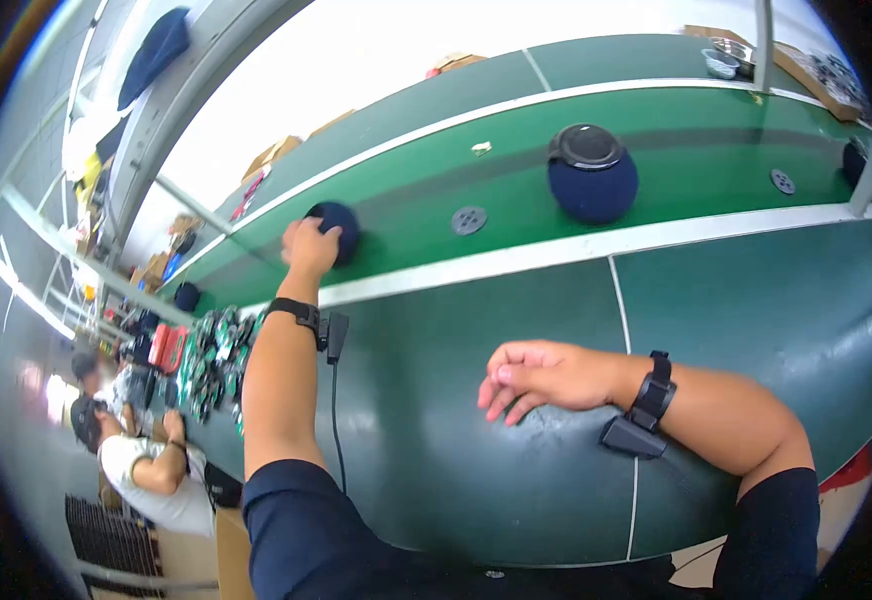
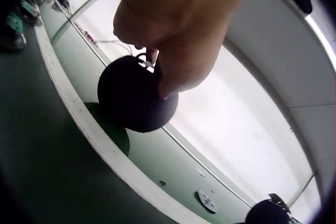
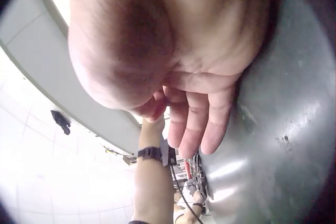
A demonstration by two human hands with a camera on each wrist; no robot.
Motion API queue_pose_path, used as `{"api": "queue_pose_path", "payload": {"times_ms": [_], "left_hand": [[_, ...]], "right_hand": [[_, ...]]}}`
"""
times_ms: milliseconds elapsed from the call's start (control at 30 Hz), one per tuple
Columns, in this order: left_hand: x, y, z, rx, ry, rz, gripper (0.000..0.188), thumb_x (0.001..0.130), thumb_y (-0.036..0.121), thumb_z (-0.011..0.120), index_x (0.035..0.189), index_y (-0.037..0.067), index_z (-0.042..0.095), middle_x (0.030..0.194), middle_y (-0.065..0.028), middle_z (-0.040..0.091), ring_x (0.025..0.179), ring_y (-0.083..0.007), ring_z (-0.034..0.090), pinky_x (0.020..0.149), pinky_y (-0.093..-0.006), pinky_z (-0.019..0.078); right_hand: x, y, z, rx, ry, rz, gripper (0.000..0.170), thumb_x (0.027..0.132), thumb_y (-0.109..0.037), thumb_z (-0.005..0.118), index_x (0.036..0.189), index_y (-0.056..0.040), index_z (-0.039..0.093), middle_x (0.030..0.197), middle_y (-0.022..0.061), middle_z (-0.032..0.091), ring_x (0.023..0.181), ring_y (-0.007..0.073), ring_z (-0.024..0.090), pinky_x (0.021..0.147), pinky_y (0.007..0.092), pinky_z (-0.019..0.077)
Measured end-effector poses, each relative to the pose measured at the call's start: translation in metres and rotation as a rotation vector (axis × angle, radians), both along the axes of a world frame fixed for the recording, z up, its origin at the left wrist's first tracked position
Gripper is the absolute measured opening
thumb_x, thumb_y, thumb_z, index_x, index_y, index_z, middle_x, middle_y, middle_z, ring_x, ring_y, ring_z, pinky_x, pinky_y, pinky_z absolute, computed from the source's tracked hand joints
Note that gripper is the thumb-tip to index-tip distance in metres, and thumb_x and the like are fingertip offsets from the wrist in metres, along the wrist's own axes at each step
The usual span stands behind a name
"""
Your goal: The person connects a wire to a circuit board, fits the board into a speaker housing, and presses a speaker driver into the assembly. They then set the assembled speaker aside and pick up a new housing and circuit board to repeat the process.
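Observation:
My left hand (image 1: 308, 246) reaches to the green strip at the back left and grips a navy-blue, ball-shaped thing (image 1: 345, 232). In the left wrist view this round thing (image 2: 131, 95) looks nearly black, with the thumb pressed to its side and a small loop near its top; the other fingers are mostly hidden. My right hand (image 1: 546, 378) rests at the dark green table with loosely bent fingers, holding nothing. A similar navy thing with a black round top (image 1: 592, 170) stands farther right on the strip. Between the two lies a grey disc with holes (image 1: 469, 220).
A pile of green-and-black parts (image 1: 218, 360) lies at the table's left, beside a red bin (image 1: 168, 348). Another grey disc (image 1: 782, 181) lies at right, near a metal post (image 1: 868, 170). White ledges (image 1: 516, 256) edge the strip. Another person (image 1: 156, 470) sits at far left.

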State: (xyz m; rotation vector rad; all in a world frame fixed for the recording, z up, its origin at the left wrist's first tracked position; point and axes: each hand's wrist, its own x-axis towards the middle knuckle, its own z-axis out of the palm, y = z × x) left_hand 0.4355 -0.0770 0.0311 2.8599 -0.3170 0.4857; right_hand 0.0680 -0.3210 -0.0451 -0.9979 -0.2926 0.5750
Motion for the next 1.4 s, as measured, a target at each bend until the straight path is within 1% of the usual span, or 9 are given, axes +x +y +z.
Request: {"api": "queue_pose_path", "payload": {"times_ms": [200,333,467,667,733,833,1000,1233,1400], "left_hand": [[-0.124,0.04,0.014,-0.077,-0.04,-0.684,0.039,0.086,0.017,0.08,0.117,0.002,0.062,0.132,-0.022,0.053,0.127,-0.0374,0.05,0.111,-0.044,0.0397],[-0.248,0.047,0.018,0.048,-0.053,-0.963,0.039,0.082,0.017,0.082,0.113,0.009,0.059,0.136,-0.0185,0.048,0.13,-0.0404,0.046,0.113,-0.0524,0.0347],[-0.336,0.053,0.005,-0.019,0.093,-0.902,0.037,0.085,0.02,0.079,0.114,0.011,0.057,0.137,-0.0158,0.048,0.146,-0.0443,0.034,0.118,-0.0672,0.0193],[-0.368,0.074,-0.003,-0.101,-0.141,-0.743,0.057,0.083,0.032,0.08,0.132,0.013,0.06,0.153,-0.0158,0.043,0.152,-0.0431,0.027,0.122,-0.0639,0.0122],[-0.35,0.103,-0.012,-0.132,-0.344,-0.645,0.056,0.084,0.029,0.079,0.132,0.008,0.059,0.148,-0.0169,0.05,0.145,-0.0409,0.038,0.121,-0.0543,0.0237],[-0.299,0.168,-0.054,-0.395,-0.433,-0.282,0.046,0.092,0.016,0.071,0.134,0.002,0.056,0.141,-0.0209,0.054,0.135,-0.0399,0.047,0.116,-0.047,0.0334],[-0.237,0.273,-0.091,-0.206,-0.043,0.423,0.078,0.088,0.05,0.073,0.142,-0.002,0.052,0.141,-0.0288,0.054,0.136,-0.0434,0.047,0.115,-0.0483,0.0352],[-0.245,0.265,-0.095,-0.499,-0.111,0.344,0.075,0.089,0.041,0.079,0.14,-0.005,0.049,0.138,-0.0256,0.056,0.128,-0.0357,0.054,0.112,-0.0425,0.0388],[-0.257,0.255,-0.099,-0.891,-0.307,-0.076,0.06,0.095,0.024,0.077,0.142,0.0,0.048,0.132,-0.0122,0.055,0.119,-0.0237,0.054,0.105,-0.0357,0.0419]], "right_hand": [[0.002,-0.006,0.002,0.114,0.02,-0.054,0.016,0.111,-0.023,0.048,0.114,-0.0085,0.054,0.117,0.0142,0.067,0.107,0.0235,0.068,0.088,0.0364,0.0581],[0.012,-0.017,0.003,0.214,0.033,-0.374,0.014,0.107,-0.024,0.046,0.103,-0.0143,0.055,0.091,0.004,0.062,0.062,0.0107,0.049,0.061,0.0245,0.0421],[0.01,-0.015,0.009,0.262,-0.032,-0.381,0.015,0.107,-0.026,0.044,0.097,-0.0169,0.051,0.088,0.0006,0.056,0.06,0.0078,0.039,0.058,0.0243,0.032],[0.006,-0.012,0.021,0.235,-0.064,-0.248,0.038,0.111,-0.047,0.038,0.092,-0.0169,0.052,0.087,0.0001,0.056,0.064,0.0081,0.04,0.059,0.0249,0.0324],[-0.006,-0.008,0.037,0.505,-0.26,0.108,0.061,0.108,-0.065,0.029,0.092,-0.0135,0.056,0.091,0.0054,0.062,0.067,0.0096,0.047,0.06,0.0246,0.0367],[-0.041,0.001,0.071,0.412,-0.362,0.283,0.097,0.085,-0.094,0.02,0.092,-0.0071,0.061,0.089,0.0131,0.065,0.073,0.0164,0.057,0.063,0.0266,0.0438],[-0.056,0.019,0.076,0.495,-0.419,0.528,0.114,0.074,-0.104,0.018,0.098,-0.0015,0.062,0.102,0.0228,0.067,0.078,0.0191,0.06,0.068,0.029,0.05],[-0.058,0.021,0.07,0.467,-0.39,0.57,0.113,0.074,-0.104,0.022,0.101,-0.0016,0.061,0.106,0.0221,0.065,0.076,0.0166,0.059,0.068,0.0288,0.0489],[-0.049,0.026,0.064,0.39,-0.448,0.269,0.069,0.106,-0.068,0.026,0.087,-0.0089,0.056,0.091,0.0121,0.065,0.07,0.0125,0.051,0.065,0.0239,0.0404]]}}
